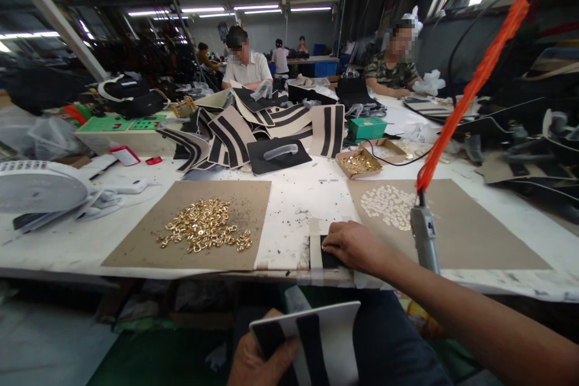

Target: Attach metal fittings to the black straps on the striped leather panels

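Note:
Low in front of my lap, my left hand [266, 356] is closed on a cream panel with black stripes [332, 329], thumb on its near face. A strip of clear plastic [297, 300] shows behind the panel's upper edge. At the table's front edge, my right hand [355, 245] is closed in a pinch over a small black pad [331, 260]. A bit of gold-coloured metal [323, 246] shows at its fingertips. To the left, a heap of gold-coloured metal fittings [201, 223] lies on a brown sheet [131, 244].
A grey power screwdriver [424, 238] hangs from an orange cord [479, 78] near my right forearm. Small whitish pieces [388, 205] lie on the right-hand sheet [479, 223]. Striped panels [325, 129] are piled behind a carton of gold-coloured parts [359, 164]. Two people sit across the table.

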Tool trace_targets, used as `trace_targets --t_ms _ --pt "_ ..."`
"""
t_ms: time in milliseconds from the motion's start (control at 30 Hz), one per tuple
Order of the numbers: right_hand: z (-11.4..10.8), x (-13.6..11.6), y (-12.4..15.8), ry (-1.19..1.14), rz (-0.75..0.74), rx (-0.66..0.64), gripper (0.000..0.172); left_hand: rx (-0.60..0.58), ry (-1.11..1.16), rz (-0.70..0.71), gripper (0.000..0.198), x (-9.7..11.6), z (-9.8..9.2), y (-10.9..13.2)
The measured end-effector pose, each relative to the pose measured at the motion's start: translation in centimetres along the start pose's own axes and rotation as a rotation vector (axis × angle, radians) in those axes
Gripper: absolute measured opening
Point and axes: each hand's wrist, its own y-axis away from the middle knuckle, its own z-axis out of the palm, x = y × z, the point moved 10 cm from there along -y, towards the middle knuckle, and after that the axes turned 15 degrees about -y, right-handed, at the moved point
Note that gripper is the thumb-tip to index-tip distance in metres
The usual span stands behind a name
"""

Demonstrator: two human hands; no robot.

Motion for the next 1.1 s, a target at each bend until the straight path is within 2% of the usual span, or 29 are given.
trace_targets --t_ms 167,400,533,633,733,800,867,933,1000,1100 --pt "-0.2 0.1 -0.2 0.029 0.06 0.019 0.015 0.039 0.003 -0.021 0.04 0.0 -0.3 0.3" --pt "0.3 0.3 -0.3 0.021 0.072 -0.013 0.018 0.055 -0.009 -0.035 0.041 0.4 -0.3 -0.1" --pt "0.2 1.1 -0.6 -0.064 0.109 -0.006 0.017 0.051 0.034 -0.053 0.04 0.6 0.3 -0.4" --pt "-0.4 2.0 -0.1 -0.274 0.143 0.041 0.02 -0.009 0.093 -0.073 0.043 0.9 1.0 -0.7" --pt "-1.8 3.2 2.1 -0.622 0.217 0.221 0.03 -0.065 0.122 -0.102 0.045 1.4 1.5 -1.2" --pt "-1.4 3.1 4.1 -0.925 0.248 0.304 0.044 -0.07 0.147 -0.117 0.046 1.7 1.5 -1.8" --pt "0.4 1.7 5.7 -1.247 0.239 0.288 0.06 -0.072 0.194 -0.128 0.047 2.0 1.8 -2.4" --pt "2.9 0.0 6.7 -1.496 0.26 0.229 0.066 -0.102 0.249 -0.139 0.049 2.4 2.5 -2.9" --pt "5.5 -1.0 7.3 -1.627 0.351 0.2 0.062 -0.15 0.288 -0.142 0.05 2.8 3.5 -3.2" --pt "7.8 -1.0 8.0 -1.706 0.489 0.26 0.057 -0.188 0.261 -0.128 0.05 3.0 4.6 -3.4"
